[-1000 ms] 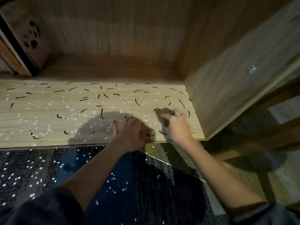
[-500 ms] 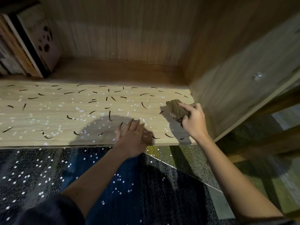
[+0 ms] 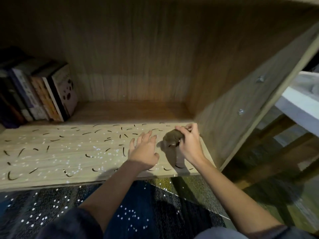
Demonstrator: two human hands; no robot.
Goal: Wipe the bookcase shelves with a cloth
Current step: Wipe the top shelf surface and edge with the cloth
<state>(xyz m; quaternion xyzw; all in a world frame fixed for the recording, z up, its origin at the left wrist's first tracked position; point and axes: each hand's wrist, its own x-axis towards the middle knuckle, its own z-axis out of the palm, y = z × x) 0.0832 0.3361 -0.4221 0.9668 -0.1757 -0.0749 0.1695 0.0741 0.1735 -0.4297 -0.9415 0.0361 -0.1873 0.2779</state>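
On the crumb-strewn light wooden shelf [image 3: 51,157], our right hand [image 3: 189,144] pinches the soft, light, bunched brown cloth [image 3: 172,138] by its top, left hand [image 3: 144,150] fingers spread flat.

books [image 3: 43,94]: a row standing at 9 o'clock, spines facing out, tilted a little; the rightmost cover [image 3: 66,90] is pale with dark blots
dark slivers [image 3: 89,155]: short curved bits strewn from 9 o'clock to the centre
white specks [image 3: 96,149]: tiny grains scattered among the slivers, thickest just left of centre
rug [image 3: 155,200]: dark blue weave at 6 o'clock, dotted with white grains; a yellow-green patch [image 3: 195,188] at 5 o'clock
white ledge [image 3: 300,102]: pale edge at 3 o'clock, blurred
wooden bars [image 3: 269,145]: dark crossing rails at 4 o'clock, below the ledge
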